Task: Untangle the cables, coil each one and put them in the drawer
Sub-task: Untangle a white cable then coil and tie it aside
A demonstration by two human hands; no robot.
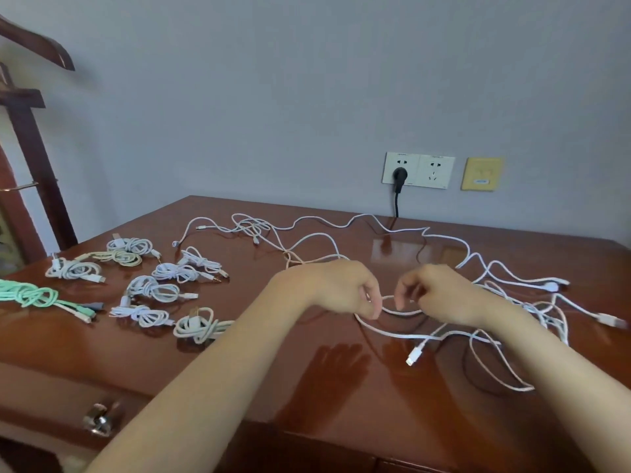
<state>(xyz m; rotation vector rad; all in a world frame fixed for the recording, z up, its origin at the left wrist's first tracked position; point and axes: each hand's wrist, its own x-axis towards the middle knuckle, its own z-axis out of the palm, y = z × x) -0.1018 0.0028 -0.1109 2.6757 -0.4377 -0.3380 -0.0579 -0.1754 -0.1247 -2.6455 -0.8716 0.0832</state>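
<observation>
Looping between both fingers (pixel 374 307): white cable (pixel 404 313).

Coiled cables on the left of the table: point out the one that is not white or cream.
The mint-green coiled cable at the far left, by the picture's edge. The other coiled bundles beside it are all white or pale cream.

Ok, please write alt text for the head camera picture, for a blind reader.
The left hand and right hand pinch a white cable over a brown table. Loose cables sprawl at right; coiled cables lie at left.
</observation>
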